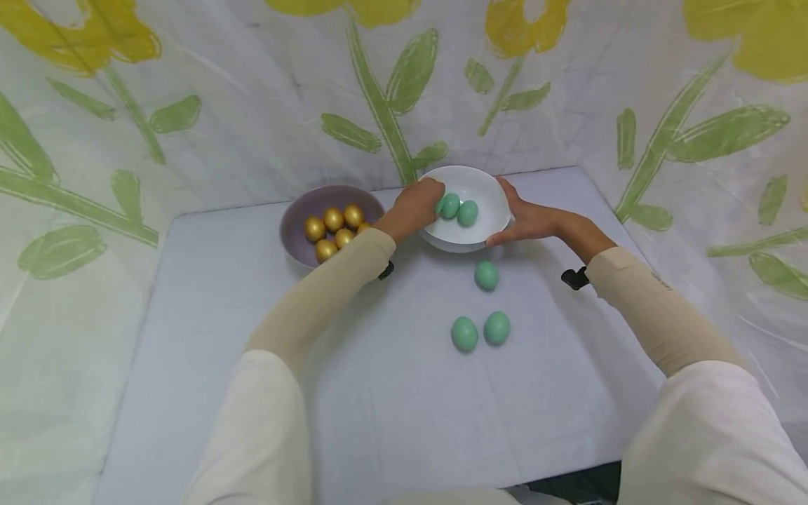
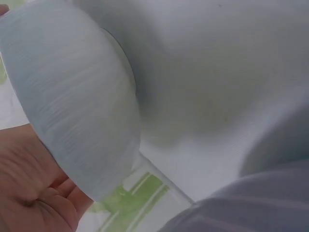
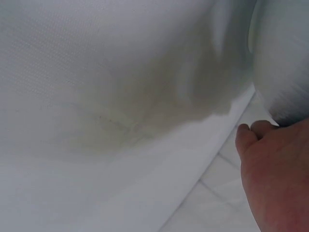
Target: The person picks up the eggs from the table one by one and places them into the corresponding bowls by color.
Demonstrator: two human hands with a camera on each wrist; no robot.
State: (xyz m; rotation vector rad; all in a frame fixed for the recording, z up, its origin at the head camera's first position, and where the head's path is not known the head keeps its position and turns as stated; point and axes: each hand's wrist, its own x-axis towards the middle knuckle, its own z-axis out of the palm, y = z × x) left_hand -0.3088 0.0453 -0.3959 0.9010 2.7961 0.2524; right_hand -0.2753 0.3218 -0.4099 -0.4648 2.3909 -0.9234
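A white bowl [image 1: 482,189] stands near the back of the table with pale green eggs [image 1: 468,213] inside. My left hand [image 1: 413,207] reaches over its left rim, fingers curled down at another green egg [image 1: 440,205], mostly hidden by the hand; it appears to grip that egg. In the left wrist view the outside of the bowl [image 2: 77,101] hides the fingertips of this hand [image 2: 38,183]. My right hand [image 1: 527,216] holds the bowl's right side, thumb at the front and fingers round the back. The right wrist view shows this hand [image 3: 277,169] against the bowl [image 3: 285,58].
To the left, a mauve bowl [image 1: 293,228] holds several gold eggs [image 1: 334,219]. Three green eggs lie on the white tabletop [image 1: 404,407]: one egg [image 1: 487,275] close before the white bowl, two eggs [image 1: 464,334] nearer me. A flower-painted curtain [image 1: 252,105] rises behind the table.
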